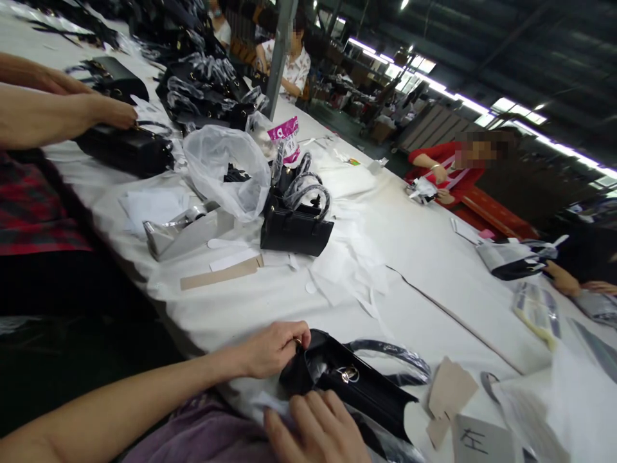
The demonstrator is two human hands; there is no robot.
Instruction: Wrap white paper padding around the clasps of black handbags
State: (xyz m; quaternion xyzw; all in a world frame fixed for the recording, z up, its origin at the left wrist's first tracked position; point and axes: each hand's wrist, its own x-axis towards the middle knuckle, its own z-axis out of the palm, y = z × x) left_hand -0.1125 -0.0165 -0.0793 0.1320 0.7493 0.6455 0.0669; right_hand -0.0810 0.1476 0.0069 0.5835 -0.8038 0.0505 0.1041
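Observation:
A black handbag (pixel 364 379) lies tilted on the table in front of me, its top open and a gold clasp (pixel 349 373) showing. Plastic film wraps its handle (pixel 393 352). My left hand (pixel 277 349) is closed on the bag's left end, near a gold ring. At the bag's near side, my right hand (pixel 321 427) is curled, with a blurred piece of white paper (pixel 276 404) between thumb and fingers. Part of that paper is hidden beneath the hand.
Another black handbag (pixel 296 228) stands beyond, near a clear plastic bag (pixel 226 170). Cardboard pieces (pixel 453 389) and a grey marked card (pixel 483 440) lie at right. A co-worker's hand (pixel 113 110) rests on a black bag at left; a person in red (pixel 448 168) works opposite.

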